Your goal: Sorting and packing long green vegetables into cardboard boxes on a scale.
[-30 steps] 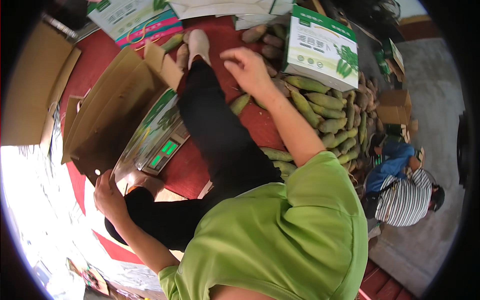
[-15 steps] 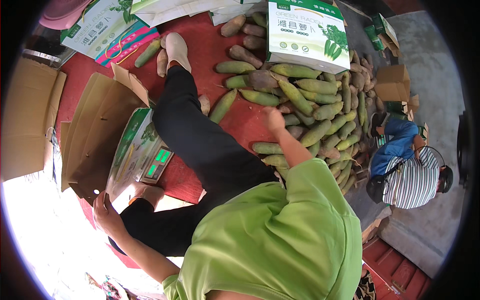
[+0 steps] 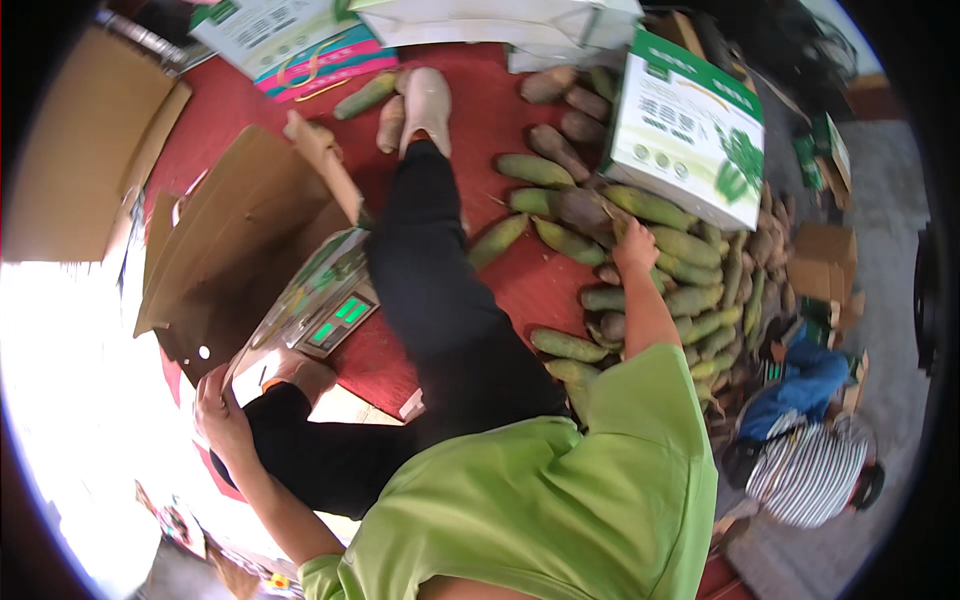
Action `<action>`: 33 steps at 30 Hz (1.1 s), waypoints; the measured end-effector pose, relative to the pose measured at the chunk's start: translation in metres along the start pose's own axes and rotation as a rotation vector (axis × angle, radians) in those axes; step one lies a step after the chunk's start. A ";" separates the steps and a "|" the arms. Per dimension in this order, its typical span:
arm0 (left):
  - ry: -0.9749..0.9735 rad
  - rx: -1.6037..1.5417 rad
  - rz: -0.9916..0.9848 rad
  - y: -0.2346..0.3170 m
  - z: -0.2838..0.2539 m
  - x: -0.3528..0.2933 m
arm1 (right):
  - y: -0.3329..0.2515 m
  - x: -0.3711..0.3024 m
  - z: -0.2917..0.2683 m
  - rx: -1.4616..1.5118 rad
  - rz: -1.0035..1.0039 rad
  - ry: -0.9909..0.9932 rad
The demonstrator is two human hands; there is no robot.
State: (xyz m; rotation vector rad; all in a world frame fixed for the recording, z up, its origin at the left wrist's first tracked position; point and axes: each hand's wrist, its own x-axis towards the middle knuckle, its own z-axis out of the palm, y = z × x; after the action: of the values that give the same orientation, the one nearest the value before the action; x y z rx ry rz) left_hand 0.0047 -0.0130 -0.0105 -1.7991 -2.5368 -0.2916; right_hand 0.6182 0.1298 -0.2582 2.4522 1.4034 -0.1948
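My right hand reaches into a pile of green radishes on the floor. Its fingers are closed round a green radish, whose pale tip pokes out past them; most of it is hidden. At the left, my left hand grips the lower edge of an open cardboard box tilted beside my legs. The box's printed white and green side faces a digital scale with a lit green display. More green radishes and brownish, soil-covered ones lie about the right hand.
A white and green printed carton rests at the pile's far edge. Printed boxes stand at the far left, near a large brown carton. At the right, a person in a striped shirt bends near small cartons.
My right hand has moved right and down onto the pile and closed on a green radish. My left hand stays on the box edge. The whole view has shifted.
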 end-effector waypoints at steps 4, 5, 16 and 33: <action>0.000 0.001 0.017 0.011 -0.003 0.004 | 0.006 -0.005 -0.001 -0.094 -0.002 -0.019; -0.003 -0.008 0.024 0.010 -0.002 0.004 | 0.008 -0.004 -0.001 -0.131 0.012 -0.030; 0.073 0.024 0.043 0.008 -0.004 0.003 | -0.007 -0.006 -0.023 0.371 -0.307 0.219; 0.026 0.019 0.020 0.004 -0.006 0.001 | -0.277 -0.189 -0.377 1.365 -1.463 -0.236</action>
State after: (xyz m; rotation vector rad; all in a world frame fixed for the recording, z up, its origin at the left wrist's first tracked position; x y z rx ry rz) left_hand 0.0075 -0.0120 -0.0039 -1.8011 -2.4943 -0.2876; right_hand 0.2703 0.2309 0.0934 1.0300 3.1721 -2.1473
